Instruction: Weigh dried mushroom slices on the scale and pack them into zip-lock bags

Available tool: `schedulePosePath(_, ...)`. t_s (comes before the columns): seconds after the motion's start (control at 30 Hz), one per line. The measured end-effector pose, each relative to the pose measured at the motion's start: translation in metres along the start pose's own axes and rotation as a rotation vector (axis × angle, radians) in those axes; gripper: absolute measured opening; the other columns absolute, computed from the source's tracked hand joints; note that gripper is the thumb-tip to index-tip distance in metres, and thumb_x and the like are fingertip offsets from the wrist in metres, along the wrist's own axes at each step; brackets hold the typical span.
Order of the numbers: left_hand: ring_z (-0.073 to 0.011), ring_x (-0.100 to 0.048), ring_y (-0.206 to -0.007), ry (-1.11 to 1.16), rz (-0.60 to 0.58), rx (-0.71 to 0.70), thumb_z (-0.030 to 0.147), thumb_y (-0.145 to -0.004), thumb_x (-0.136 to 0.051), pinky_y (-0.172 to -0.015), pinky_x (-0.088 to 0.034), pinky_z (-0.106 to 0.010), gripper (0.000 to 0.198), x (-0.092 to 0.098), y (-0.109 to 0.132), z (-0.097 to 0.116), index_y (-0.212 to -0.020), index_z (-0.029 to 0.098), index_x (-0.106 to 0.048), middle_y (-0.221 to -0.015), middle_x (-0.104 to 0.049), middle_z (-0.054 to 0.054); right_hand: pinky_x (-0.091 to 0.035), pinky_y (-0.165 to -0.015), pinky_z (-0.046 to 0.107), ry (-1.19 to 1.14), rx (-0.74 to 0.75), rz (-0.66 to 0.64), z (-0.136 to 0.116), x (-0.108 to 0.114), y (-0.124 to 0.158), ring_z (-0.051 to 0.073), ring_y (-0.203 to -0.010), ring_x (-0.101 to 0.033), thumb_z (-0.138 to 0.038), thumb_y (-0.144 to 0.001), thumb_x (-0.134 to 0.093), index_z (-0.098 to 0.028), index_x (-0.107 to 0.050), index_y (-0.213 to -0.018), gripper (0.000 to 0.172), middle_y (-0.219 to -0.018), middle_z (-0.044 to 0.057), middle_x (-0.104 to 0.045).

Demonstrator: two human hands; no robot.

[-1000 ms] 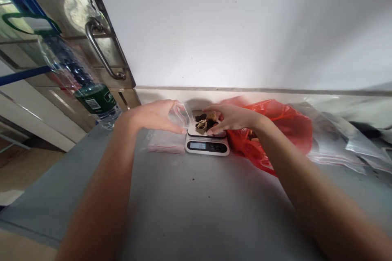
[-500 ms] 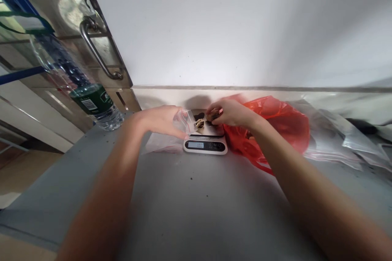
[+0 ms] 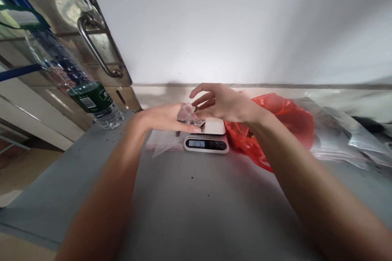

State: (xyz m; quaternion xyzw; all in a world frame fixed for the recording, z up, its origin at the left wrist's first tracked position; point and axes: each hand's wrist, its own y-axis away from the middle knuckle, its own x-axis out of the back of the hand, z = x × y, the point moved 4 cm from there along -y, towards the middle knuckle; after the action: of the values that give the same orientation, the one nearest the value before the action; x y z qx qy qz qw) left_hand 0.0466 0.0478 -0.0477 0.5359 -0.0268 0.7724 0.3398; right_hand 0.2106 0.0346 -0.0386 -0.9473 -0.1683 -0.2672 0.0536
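Note:
My left hand (image 3: 167,118) is closed on a clear zip-lock bag (image 3: 186,116), its mouth tilted toward the right over a small white digital scale (image 3: 206,144). Dark pieces (image 3: 199,122) show at the bag, partly hidden by the fingers. The scale's plate (image 3: 213,126) is bare where it shows, and the display has lit digits. Above the plate, my right hand (image 3: 222,102) reaches to the bag's mouth, its fingers apart and bent, with nothing clearly held.
A red plastic bag (image 3: 275,118) lies right of the scale, with clear plastic bags (image 3: 333,138) beyond it. More flat bags (image 3: 159,138) lie to the left. A water bottle (image 3: 98,104) stands at the grey table's (image 3: 190,212) left edge, beside a metal door handle (image 3: 96,51).
Brown dried pieces that lay on the scale plate are gone from it. My right hand has moved left to the bag's mouth and let go of its piece. The scale's reading has changed.

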Motion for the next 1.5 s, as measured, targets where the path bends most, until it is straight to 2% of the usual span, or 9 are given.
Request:
schedulePosePath(0.13, -0.03, -0.074, -0.104, 0.023, 0.006, 0.04, 0.078, -0.081, -0.065, -0.087, -0.053, -0.035, 0.083, 0.005, 0.006, -0.008, -0.146, 0.028, -0.056, -0.112, -0.081, -0.005, -0.062, -0.089, 0.038, -0.048, 0.059, 0.094, 0.0, 0.003, -0.003, 0.025, -0.103, -0.076, -0.013, -0.084, -0.078, -0.017, -0.071, -0.111, 0.029, -0.107, 0.011, -0.079)
schedulePosePath(0.23, -0.0283, -0.076, -0.091, 0.056, -0.007, 0.043, 0.077, -0.082, -0.062, -0.083, -0.052, -0.034, 0.089, 0.009, 0.011, -0.015, -0.153, 0.025, -0.049, -0.089, -0.08, -0.002, -0.061, -0.094, 0.043, 0.122, 0.033, 0.192, 0.01, 0.007, -0.009, 0.026, -0.103, -0.076, -0.021, -0.093, -0.071, -0.015, -0.074, -0.114, 0.022, -0.111, 0.014, -0.08)
schedulePosePath(0.3, -0.0283, -0.077, -0.092, 0.053, 0.003, 0.082, 0.079, -0.08, -0.062, -0.087, -0.052, -0.034, 0.094, 0.012, 0.014, -0.021, -0.155, 0.024, -0.048, -0.097, -0.081, -0.004, -0.059, -0.1, 0.045, 0.276, -0.02, 0.133, 0.02, 0.004, -0.015, 0.03, -0.114, -0.074, -0.029, -0.093, -0.073, -0.017, -0.074, -0.124, 0.033, -0.124, 0.015, -0.078)
schedulePosePath(0.37, -0.0299, -0.077, -0.098, 0.031, 0.03, 0.131, 0.082, -0.078, -0.062, -0.09, -0.052, -0.035, 0.097, 0.016, 0.018, -0.025, -0.155, 0.024, -0.049, -0.114, -0.081, -0.007, -0.057, -0.106, 0.043, 0.383, -0.039, -0.034, 0.03, -0.006, -0.02, 0.031, -0.126, -0.07, -0.034, -0.09, -0.079, -0.02, -0.071, -0.137, 0.05, -0.141, 0.014, -0.073)
schedulePosePath(0.47, -0.0336, -0.073, -0.113, -0.02, 0.061, 0.172, 0.083, -0.076, -0.061, -0.094, -0.051, -0.035, 0.098, 0.019, 0.02, -0.026, -0.154, 0.022, -0.052, -0.128, -0.078, -0.011, -0.054, -0.108, 0.04, 0.513, -0.04, -0.206, 0.041, -0.017, -0.025, 0.03, -0.125, -0.071, -0.028, -0.09, -0.078, -0.019, -0.065, -0.147, 0.06, -0.144, 0.013, -0.072)
schedulePosePath(0.73, -0.0293, -0.078, -0.093, -0.028, 0.02, 0.066, 0.074, -0.08, -0.065, -0.081, -0.054, -0.033, 0.08, 0.011, 0.01, -0.02, -0.144, 0.025, -0.064, -0.118, -0.081, -0.008, -0.059, -0.092, 0.037, 0.573, -0.068, -0.111, 0.048, -0.005, -0.024, 0.028, -0.103, -0.075, -0.011, -0.086, -0.071, -0.019, -0.08, -0.118, 0.034, -0.113, 0.011, -0.082)
schedulePosePath(1.03, -0.031, -0.074, -0.11, -0.022, 0.057, 0.027, 0.066, -0.075, -0.072, -0.085, -0.055, -0.032, 0.069, 0.003, 0.003, -0.012, -0.131, 0.025, -0.07, -0.129, -0.079, -0.008, -0.054, -0.066, 0.029, 0.472, -0.154, -0.085, 0.051, 0.0, -0.02, 0.023, -0.079, -0.072, -0.004, -0.074, -0.074, -0.02, -0.072, -0.087, 0.021, -0.086, 0.008, -0.079)
schedulePosePath(1.2, -0.0307, -0.074, -0.11, -0.031, 0.03, -0.026, 0.066, -0.077, -0.068, -0.083, -0.056, -0.032, 0.064, -0.001, 0.0, -0.012, -0.126, 0.025, -0.072, -0.127, -0.079, -0.008, -0.048, -0.062, 0.025, 0.436, -0.137, -0.033, 0.051, 0.004, -0.018, 0.018, -0.076, -0.067, -0.003, -0.073, -0.075, -0.021, -0.065, -0.085, 0.023, -0.084, 0.003, -0.073)
schedulePosePath(1.5, -0.0355, -0.069, -0.122, -0.076, 0.019, -0.051, 0.078, -0.075, -0.066, -0.094, -0.053, -0.036, 0.085, -0.006, -0.007, -0.001, -0.136, 0.02, -0.064, -0.142, -0.071, -0.015, -0.047, -0.063, 0.029, 0.17, 0.03, -0.027, 0.02, 0.017, 0.0, 0.015, -0.072, -0.063, -0.012, -0.08, -0.077, -0.02, -0.07, -0.085, 0.013, -0.08, 0.002, -0.071)
